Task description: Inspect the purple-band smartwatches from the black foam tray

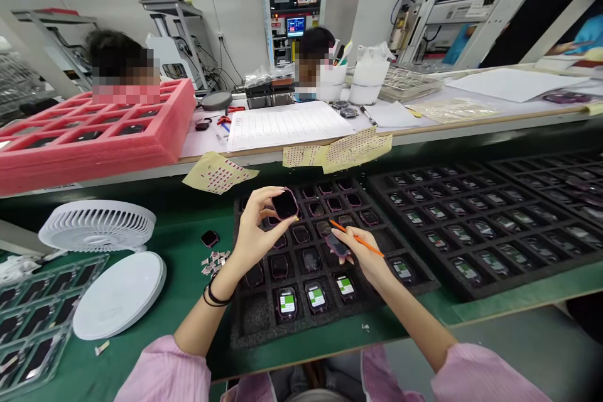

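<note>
Foam tray: black, grainy, gridded. Left hand: thumb and fingers pinching a glossy, rounded-square watch over the tray's rear left. Right hand: curled round a slim orange stick and dark watch part, over the tray's right half.

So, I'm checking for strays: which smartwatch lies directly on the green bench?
The dark-screened smartwatch beyond the small pale pieces, left of the black foam tray; others nearby are inside it or held.
</note>
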Demonstrator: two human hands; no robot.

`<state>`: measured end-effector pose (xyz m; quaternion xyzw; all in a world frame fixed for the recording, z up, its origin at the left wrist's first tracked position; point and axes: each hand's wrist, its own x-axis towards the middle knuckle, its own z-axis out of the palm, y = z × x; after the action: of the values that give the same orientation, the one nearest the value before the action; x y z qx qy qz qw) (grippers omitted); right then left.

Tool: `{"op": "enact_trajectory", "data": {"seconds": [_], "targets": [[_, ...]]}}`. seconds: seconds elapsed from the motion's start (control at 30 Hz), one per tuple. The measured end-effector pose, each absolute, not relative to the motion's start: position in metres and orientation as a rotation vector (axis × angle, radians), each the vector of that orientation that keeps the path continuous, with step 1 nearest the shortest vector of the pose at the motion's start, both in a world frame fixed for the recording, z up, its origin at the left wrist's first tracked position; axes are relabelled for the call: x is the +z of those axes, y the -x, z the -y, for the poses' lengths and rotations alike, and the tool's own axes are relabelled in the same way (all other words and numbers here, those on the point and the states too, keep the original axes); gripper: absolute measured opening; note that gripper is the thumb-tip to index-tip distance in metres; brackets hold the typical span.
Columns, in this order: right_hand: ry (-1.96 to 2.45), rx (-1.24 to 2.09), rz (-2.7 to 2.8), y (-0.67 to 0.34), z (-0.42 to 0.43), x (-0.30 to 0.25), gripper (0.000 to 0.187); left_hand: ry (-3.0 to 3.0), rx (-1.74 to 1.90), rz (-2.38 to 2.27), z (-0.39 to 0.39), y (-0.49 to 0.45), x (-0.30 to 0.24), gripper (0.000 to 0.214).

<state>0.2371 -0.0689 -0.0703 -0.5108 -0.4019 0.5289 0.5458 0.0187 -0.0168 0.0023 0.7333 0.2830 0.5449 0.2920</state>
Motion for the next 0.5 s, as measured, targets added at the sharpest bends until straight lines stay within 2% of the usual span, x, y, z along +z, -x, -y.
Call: {"op": "enact_trajectory", "data": {"seconds": [0.17, 0.4, 0.5], "targets": [[1.286, 1.171, 1.055, -0.240, 0.066, -0.071, 0.052, -1.950, 1.443, -0.738, 0.015, -0.019, 0.000, 0.043], [1.603, 0.659, 1.729, -0.249, 0.068, -0.087, 0.043, -1.944, 1.443, -0.758, 0.016, -0.019, 0.001, 0.042], [1.648, 0.590, 1.850, -0.255, 0.069, -0.085, 0.041, -1.942, 1.435, -0.770, 0.017, -0.020, 0.002, 0.041]]}}
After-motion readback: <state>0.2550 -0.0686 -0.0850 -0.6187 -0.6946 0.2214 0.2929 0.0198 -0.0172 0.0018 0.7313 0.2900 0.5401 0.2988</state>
